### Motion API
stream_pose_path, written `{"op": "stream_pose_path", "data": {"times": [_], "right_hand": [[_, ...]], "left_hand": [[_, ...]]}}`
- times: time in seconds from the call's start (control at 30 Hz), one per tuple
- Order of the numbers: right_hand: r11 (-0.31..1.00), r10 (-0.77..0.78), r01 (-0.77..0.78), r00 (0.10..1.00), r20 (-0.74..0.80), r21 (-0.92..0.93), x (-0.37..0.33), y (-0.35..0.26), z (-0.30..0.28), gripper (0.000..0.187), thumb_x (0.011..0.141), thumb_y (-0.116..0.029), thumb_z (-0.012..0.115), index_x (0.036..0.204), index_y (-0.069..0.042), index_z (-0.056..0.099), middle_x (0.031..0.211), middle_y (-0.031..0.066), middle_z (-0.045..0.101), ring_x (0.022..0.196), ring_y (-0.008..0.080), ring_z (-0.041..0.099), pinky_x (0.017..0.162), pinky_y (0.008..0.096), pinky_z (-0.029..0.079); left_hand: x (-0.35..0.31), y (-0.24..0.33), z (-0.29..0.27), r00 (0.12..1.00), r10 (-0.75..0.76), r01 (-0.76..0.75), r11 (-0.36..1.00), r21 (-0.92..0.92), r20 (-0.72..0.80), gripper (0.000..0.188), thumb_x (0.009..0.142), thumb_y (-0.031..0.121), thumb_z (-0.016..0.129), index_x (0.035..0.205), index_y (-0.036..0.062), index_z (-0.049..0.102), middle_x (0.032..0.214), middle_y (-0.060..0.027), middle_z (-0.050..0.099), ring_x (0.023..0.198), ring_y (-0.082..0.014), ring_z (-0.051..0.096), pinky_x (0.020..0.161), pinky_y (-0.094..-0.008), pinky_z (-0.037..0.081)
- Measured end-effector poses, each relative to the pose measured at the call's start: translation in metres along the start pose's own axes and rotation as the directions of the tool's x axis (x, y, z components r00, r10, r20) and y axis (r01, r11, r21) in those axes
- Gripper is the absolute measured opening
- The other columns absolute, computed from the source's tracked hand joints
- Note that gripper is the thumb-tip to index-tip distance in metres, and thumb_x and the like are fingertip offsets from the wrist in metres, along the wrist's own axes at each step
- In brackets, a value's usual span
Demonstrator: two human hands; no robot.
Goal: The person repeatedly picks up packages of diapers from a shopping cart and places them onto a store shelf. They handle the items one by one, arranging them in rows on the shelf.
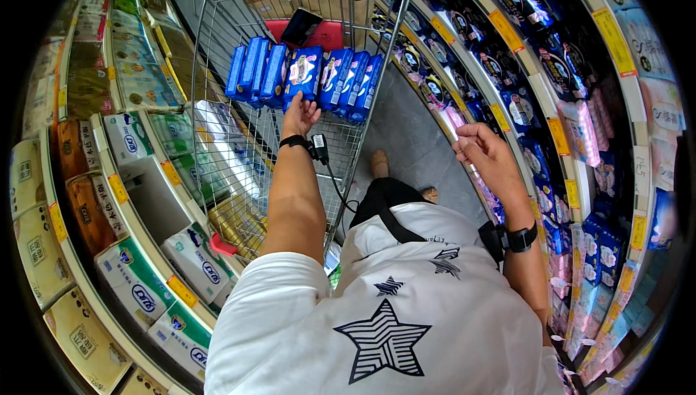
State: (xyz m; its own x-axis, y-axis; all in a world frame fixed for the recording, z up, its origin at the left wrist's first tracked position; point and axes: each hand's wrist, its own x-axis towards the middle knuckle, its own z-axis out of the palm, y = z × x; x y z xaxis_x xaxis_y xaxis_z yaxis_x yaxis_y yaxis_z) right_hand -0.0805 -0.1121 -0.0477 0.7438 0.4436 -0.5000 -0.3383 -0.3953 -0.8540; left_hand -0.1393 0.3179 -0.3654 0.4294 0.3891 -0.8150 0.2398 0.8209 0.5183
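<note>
A row of blue plastic-wrapped packs (pixel 349 83) stands across the metal shopping cart (pixel 250 170). My left hand (pixel 301 115) grips the lower edge of one blue pack (pixel 302 72) in the middle of the row, its printed front facing up. The thumb lies against the pack and the other fingers curl beside it, partly hidden. My right hand (pixel 484 154) is raised at the right, near the shelf of packs, with its fingers loosely bent and apart. Nothing shows in it.
A dark phone-like object (pixel 301 27) lies on a red panel (pixel 332 34) in the cart, before a brown carton (pixel 268 0). Shelves of tissue packs (pixel 138 286) line the left. Curved shelves of dark blue and pink packs (pixel 533 155) stand close on the right.
</note>
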Motion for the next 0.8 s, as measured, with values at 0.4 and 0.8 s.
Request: {"op": "stream_pose_path", "data": {"times": [0.4,0.8], "right_hand": [[1.0,0.001,0.0,1.0,-0.011,0.003,-0.012,0.016,-0.007,0.026,0.099,-0.011,0.057,0.121,0.002,0.06,0.101,0.0064,0.066,0.097,0.0128,0.065,0.085,0.027,0.054],[0.993,-0.099,0.099,0.995,-0.007,0.063,-0.021,0.029,-0.028,0.029,0.1,-0.018,0.057,0.124,-0.001,0.059,0.103,0.0065,0.067,0.089,0.0125,0.065,0.078,0.0251,0.052]], "left_hand": [[-0.023,0.029,0.038,0.987,0.162,-0.161,0.986,-0.051,0.021,0.035,0.09,0.028,0.071,0.101,-0.0013,0.055,0.085,-0.0107,0.061,0.081,-0.0246,0.068,0.072,-0.0384,0.059],[-0.188,0.08,0.074,0.728,0.367,-0.362,0.923,-0.13,0.579,0.031,0.091,0.027,0.067,0.115,0.0074,0.06,0.107,-0.0105,0.07,0.085,-0.0245,0.065,0.083,-0.0424,0.055]]}}
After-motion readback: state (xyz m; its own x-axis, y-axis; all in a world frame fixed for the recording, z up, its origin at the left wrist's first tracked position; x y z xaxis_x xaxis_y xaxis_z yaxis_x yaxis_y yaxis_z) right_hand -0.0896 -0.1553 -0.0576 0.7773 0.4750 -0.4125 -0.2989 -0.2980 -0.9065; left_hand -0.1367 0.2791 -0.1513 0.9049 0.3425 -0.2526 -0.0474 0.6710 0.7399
